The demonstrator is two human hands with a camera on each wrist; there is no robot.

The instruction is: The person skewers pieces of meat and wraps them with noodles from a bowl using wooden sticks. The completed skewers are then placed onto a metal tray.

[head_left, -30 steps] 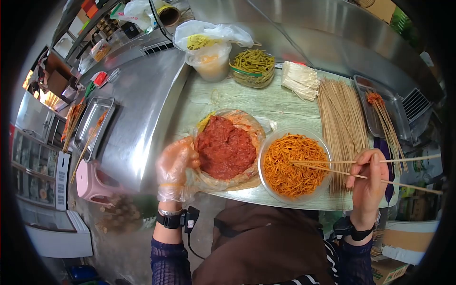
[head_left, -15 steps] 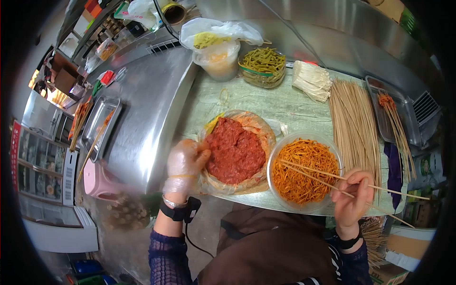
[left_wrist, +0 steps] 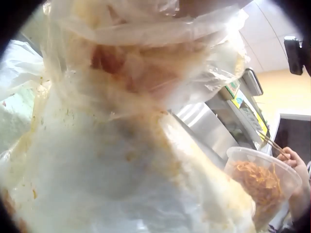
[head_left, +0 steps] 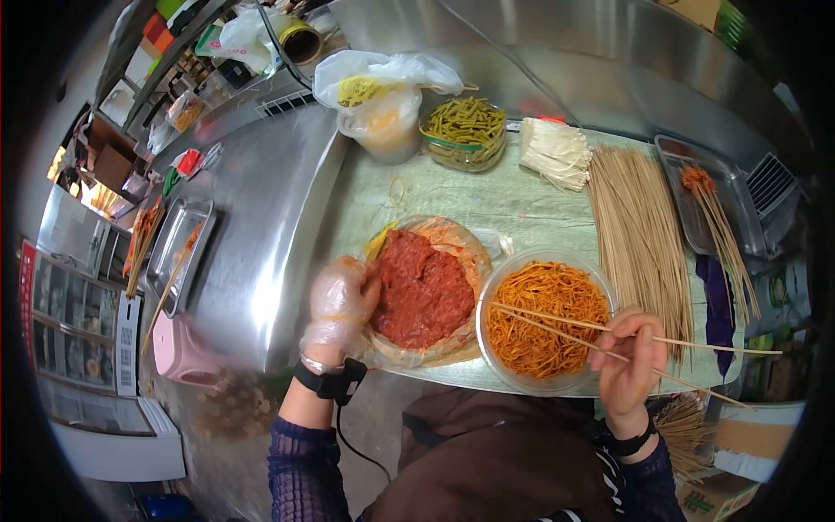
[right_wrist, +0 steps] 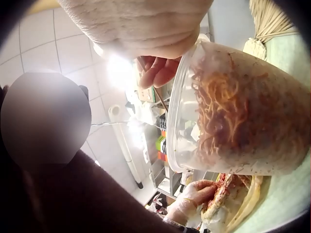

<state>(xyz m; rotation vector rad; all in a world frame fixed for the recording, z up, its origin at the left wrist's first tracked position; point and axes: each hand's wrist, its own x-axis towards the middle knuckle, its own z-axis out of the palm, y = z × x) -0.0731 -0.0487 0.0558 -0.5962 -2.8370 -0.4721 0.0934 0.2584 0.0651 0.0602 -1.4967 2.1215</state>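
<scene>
From afar, I have two sticks [head_left: 722,347] in the right grip [head_left: 631,361], likely slanted to reach orange shreds [head_left: 548,358] right of centre, but cannot tell the gloved left grip's [head_left: 341,303] closure.

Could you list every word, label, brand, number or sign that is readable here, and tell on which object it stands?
No text is clearly readable.
Plastic bag over the tub: dark marks on yellow, too blurred.
Cardboard box, lower right: green print, too small.
Display fridge, red strip: any print too small.
</scene>
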